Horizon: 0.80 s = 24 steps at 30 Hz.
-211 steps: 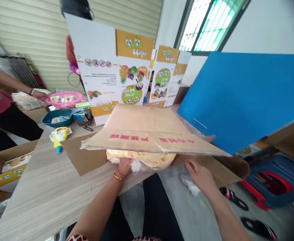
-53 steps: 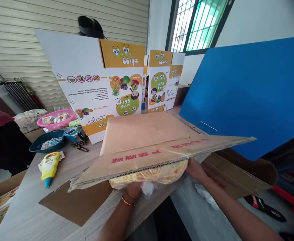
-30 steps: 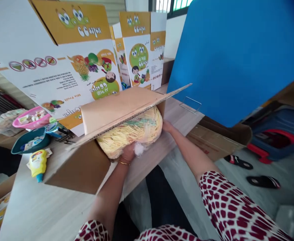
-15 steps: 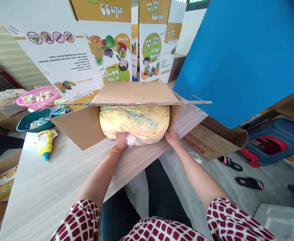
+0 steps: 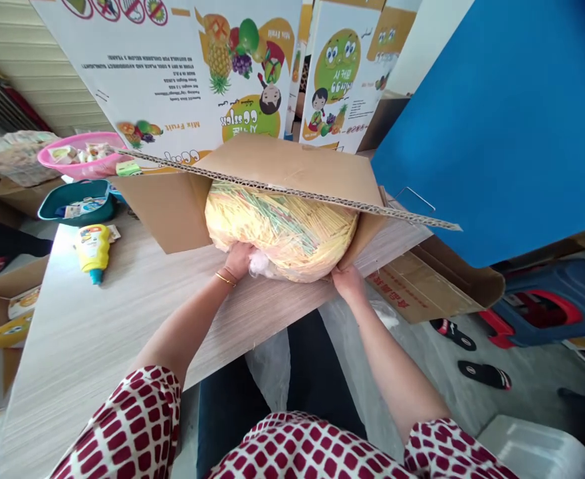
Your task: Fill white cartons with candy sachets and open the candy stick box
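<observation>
A big clear plastic bag [image 5: 282, 233] packed with thin yellow, green and reddish sticks sits in the mouth of a cardboard box [image 5: 292, 166] lying on its side. My left hand [image 5: 239, 258] is closed on the front of this bag, beside its bunched, whitish end [image 5: 260, 263]. At the bag's lower right corner, my right hand [image 5: 348, 283] grips with its fingertips tucked under, close to the box's right flap [image 5: 367, 233]. Those fingertips are partly hidden. The left flap [image 5: 165, 209] stands out sideways over the table.
On the table [image 5: 137, 299] at left are a yellow glue bottle [image 5: 93, 253], a teal basket [image 5: 80, 203] and a pink basket [image 5: 83, 153]. Printed cartons [image 5: 173, 86] stand behind. A blue panel [image 5: 462, 133] rises at right, above a stool [image 5: 562, 299] and slippers [image 5: 484, 374].
The view has shifted, and the box and bag now sit tilted, right end nearer me. More of the bag shows at the opening. Both hands keep their places on it.
</observation>
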Each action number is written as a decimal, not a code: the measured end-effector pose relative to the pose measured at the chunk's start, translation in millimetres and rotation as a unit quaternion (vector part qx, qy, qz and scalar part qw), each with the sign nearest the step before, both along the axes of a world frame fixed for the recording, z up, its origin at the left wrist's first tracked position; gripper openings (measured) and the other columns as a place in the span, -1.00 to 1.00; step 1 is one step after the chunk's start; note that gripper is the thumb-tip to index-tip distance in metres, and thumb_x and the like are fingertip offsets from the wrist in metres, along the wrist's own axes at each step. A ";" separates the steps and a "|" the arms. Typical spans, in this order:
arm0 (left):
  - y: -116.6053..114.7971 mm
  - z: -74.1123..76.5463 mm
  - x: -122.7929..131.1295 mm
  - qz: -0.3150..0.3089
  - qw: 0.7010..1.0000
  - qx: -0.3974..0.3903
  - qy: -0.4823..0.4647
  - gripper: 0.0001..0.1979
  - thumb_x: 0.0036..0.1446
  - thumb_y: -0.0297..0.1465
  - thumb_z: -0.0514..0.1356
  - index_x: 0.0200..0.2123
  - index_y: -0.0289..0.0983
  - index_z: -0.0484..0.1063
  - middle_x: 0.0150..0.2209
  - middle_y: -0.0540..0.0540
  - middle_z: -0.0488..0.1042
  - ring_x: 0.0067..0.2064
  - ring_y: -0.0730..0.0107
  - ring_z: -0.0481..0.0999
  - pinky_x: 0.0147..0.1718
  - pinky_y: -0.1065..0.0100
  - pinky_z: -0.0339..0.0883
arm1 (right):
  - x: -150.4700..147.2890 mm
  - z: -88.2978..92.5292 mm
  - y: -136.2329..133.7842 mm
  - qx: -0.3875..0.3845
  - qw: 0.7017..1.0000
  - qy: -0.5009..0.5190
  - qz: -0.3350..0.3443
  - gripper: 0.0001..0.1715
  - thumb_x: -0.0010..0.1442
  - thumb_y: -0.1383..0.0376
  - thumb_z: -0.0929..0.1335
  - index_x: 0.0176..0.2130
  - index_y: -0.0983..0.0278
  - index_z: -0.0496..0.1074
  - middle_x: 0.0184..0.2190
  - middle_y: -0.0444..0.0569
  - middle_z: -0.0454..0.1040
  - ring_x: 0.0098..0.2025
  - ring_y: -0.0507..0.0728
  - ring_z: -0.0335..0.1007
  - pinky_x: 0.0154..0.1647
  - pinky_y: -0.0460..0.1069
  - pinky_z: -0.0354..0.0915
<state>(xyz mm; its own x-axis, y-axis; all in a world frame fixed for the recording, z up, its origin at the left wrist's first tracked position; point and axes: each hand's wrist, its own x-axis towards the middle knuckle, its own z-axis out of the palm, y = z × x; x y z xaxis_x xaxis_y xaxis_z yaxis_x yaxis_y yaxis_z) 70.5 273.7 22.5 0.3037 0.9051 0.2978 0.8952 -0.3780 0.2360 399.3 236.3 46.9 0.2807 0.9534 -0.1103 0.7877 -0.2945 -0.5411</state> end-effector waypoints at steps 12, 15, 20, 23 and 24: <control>-61.3 -13.8 0.9 0.012 1.000 0.007 -0.022 -0.76 0.34 -0.32 0.14 -0.19 -0.37 0.53 -0.08 -0.30 0.52 0.00 0.01 0.46 0.17 0.00 0.20 | -16.2 16.6 -89.1 0.010 0.984 -0.127 0.123 -0.66 0.43 0.19 0.21 -0.05 0.28 0.49 -0.02 0.16 0.56 -0.01 0.28 0.53 0.02 0.07 0.32; -64.9 -18.3 0.6 0.032 0.998 -0.006 -0.046 -0.78 0.32 -0.35 0.15 -0.15 -0.38 0.52 -0.07 -0.30 0.53 0.04 0.02 0.47 0.18 0.02 0.21 | -42.2 23.0 -104.8 0.106 0.962 -0.031 0.252 -0.66 0.45 0.18 0.19 -0.18 0.22 0.50 -0.13 0.03 0.57 -0.11 0.15 0.53 -0.03 -0.01 0.35; -81.6 -30.3 -6.3 0.042 0.996 -0.017 -0.074 -0.66 0.43 -0.31 0.00 -0.23 -0.37 0.51 -0.25 -0.15 0.54 -0.07 0.24 0.50 0.19 0.10 0.23 | -88.8 5.8 -87.5 0.171 0.929 0.067 0.323 -0.68 0.38 0.16 0.30 0.04 0.24 0.47 0.02 0.07 0.56 -0.03 0.17 0.52 0.05 0.03 0.39; -87.5 -35.4 -10.1 0.040 0.996 -0.020 -0.081 -0.69 0.43 -0.31 0.02 -0.18 -0.31 0.52 -0.24 -0.10 0.56 -0.05 0.25 0.50 0.22 0.12 0.24 | -103.5 -3.2 -66.9 0.150 0.938 0.044 0.310 -0.67 0.40 0.11 0.30 -0.04 0.25 0.52 -0.11 0.06 0.63 -0.08 0.20 0.55 -0.01 0.03 0.39; -86.9 -36.7 -11.1 0.043 0.996 -0.020 -0.081 -0.71 0.43 -0.31 0.03 -0.14 -0.30 0.52 -0.20 -0.11 0.56 -0.01 0.23 0.50 0.23 0.11 0.23 | -105.9 -3.6 -59.7 0.141 0.942 0.029 0.304 -0.64 0.42 0.09 0.28 -0.09 0.24 0.55 -0.17 0.06 0.64 -0.12 0.19 0.56 -0.04 0.01 0.38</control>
